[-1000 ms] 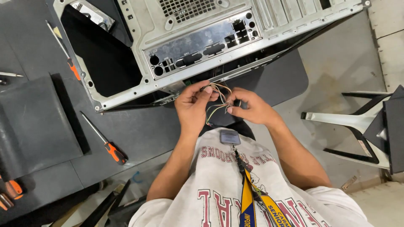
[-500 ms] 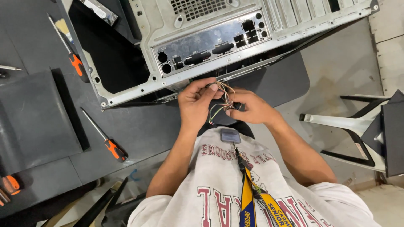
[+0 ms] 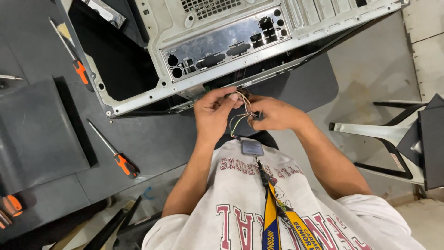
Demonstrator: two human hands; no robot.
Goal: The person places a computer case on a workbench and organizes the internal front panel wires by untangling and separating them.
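1. The left hand (image 3: 213, 112) has its grip pinched together on a bundle of thin coloured wires (image 3: 241, 107), at the lower edge of the computer case (image 3: 231, 41).
2. The right hand (image 3: 274, 113) is closed on the same wires from the other side, with a small dark connector (image 3: 257, 115) between its fingertips.
3. The wires loop down between the two hands, just above the person's chest and a grey badge (image 3: 252, 147) on a lanyard.
4. The case lies on its side on the dark table (image 3: 152, 139), its rear port panel (image 3: 226, 44) facing the camera; its rim stands right behind the hands.
5. Two orange-handled screwdrivers lie left of the case, one near (image 3: 121, 162) and one farther (image 3: 76, 67).
6. A monitor stand (image 3: 379, 134) lies on the floor to the right, well apart.
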